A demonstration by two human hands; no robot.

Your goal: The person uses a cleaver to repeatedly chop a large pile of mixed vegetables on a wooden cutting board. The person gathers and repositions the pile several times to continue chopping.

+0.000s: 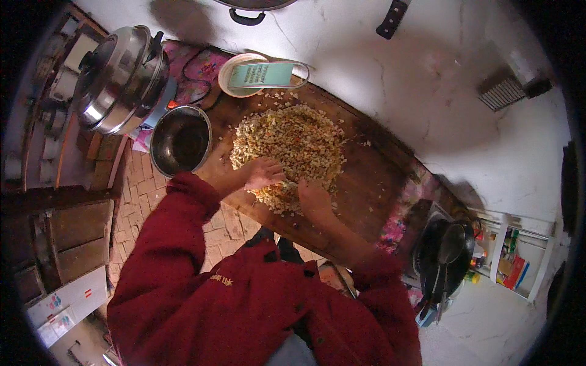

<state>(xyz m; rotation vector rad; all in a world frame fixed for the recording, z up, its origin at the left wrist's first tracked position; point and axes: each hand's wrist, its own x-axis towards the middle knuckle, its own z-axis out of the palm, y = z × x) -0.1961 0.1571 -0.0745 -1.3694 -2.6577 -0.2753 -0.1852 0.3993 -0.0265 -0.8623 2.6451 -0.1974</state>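
Note:
A broad heap of finely chopped food (290, 137), pale with orange and green bits, lies on a brown wooden board (366, 183). My left hand (265, 174) is at the near left side of the heap, palm down with its fingers bent inward. My right hand (313, 196) touches the near right side, and its fingertips are partly hidden against the chopped pieces. A smaller portion of the food (277, 196) sits between my hands, close to the board's near edge. Whether either hand grips any of the pieces is not clear.
A dark-inside metal bowl (181, 142) stands left of the board. Behind it is a lidded steel steamer pot (123, 82). At the back, a green grater (263, 74) lies across a pale bowl (224, 75). A black wok (442, 261) with a ladle (451, 247) is at right.

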